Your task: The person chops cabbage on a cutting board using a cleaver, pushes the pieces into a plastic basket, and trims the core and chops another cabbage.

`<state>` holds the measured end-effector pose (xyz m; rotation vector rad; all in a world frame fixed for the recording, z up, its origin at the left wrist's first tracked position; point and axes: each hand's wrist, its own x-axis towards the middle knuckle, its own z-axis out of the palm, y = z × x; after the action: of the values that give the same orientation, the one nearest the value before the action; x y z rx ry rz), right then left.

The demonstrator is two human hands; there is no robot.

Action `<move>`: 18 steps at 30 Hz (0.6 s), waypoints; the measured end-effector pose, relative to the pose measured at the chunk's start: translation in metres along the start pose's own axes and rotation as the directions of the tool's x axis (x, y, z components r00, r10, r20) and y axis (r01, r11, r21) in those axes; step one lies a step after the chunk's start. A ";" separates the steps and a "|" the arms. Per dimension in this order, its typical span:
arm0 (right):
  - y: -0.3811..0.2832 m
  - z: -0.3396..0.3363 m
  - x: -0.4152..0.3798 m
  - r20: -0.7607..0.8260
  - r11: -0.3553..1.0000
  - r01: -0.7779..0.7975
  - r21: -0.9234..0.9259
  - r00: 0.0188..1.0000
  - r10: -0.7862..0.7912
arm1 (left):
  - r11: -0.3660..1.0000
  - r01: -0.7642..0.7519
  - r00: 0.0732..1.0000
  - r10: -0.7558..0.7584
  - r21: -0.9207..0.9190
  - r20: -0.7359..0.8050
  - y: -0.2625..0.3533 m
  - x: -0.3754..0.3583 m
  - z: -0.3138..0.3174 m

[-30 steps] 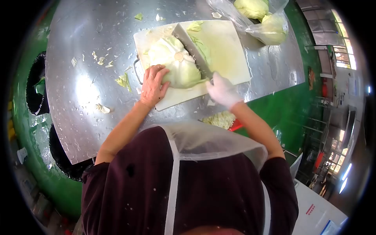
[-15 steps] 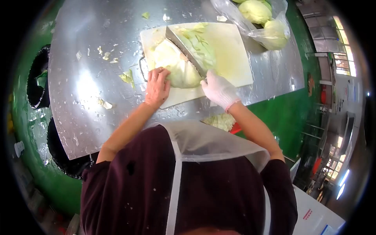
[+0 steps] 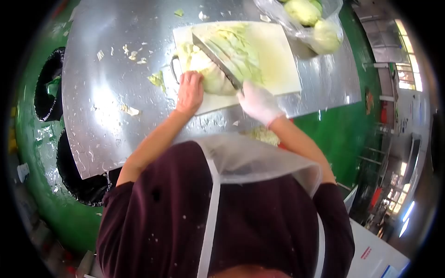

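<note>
A pale green cabbage piece lies on the white cutting board. My bare left hand rests with bent fingers on its near left edge. My right hand, in a white glove, is closed round the handle of a long knife. The blade slants up and left along the cabbage's right side. Cut cabbage shreds lie in a heap just right of the blade. The handle itself is mostly hidden by the glove.
A clear plastic bag with several cabbages sits at the table's back right. Leaf scraps dot the metal table. Black-lined bins stand left of it. Shredded cabbage shows below the table's near edge.
The cutting board and table appear slightly higher and shifted in view. The cabbage left of the knife looks smaller, and the shreds to the right spread wider. Both hands keep their holds.
</note>
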<state>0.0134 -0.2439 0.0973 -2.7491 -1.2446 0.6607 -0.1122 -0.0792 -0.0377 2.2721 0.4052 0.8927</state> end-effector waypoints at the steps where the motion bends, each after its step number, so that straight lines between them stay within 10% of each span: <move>1: -0.005 -0.007 -0.006 -0.010 1.000 -0.019 0.015 1.000 0.019 | 1.000 -0.011 0.999 0.011 -0.010 -0.047 0.001 -0.003 -0.002; 7: -0.037 -0.053 -0.040 -0.227 0.971 0.124 0.203 0.971 -0.076 | 1.000 0.008 0.970 -0.007 0.001 -0.244 0.009 -0.015 -0.033; 8: -0.031 -0.028 -0.029 -0.078 0.994 0.028 0.105 0.997 -0.020 | 0.999 -0.042 0.969 0.039 -0.006 -0.245 0.008 -0.018 -0.031; 13: -0.021 0.009 -0.022 0.133 0.998 -0.032 0.046 0.991 0.025 | 0.985 -0.167 0.917 0.142 0.036 0.374 0.028 -0.031 -0.033; 18: -0.005 -0.023 -0.044 -0.100 0.963 -0.083 0.258 0.989 0.112 | 0.954 -0.299 0.740 0.247 -0.023 0.625 0.007 0.007 -0.055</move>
<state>-0.0065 -0.2702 0.1352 -2.6076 -0.9343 0.6132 -0.1454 -0.0557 0.0012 2.5745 -0.2081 0.1994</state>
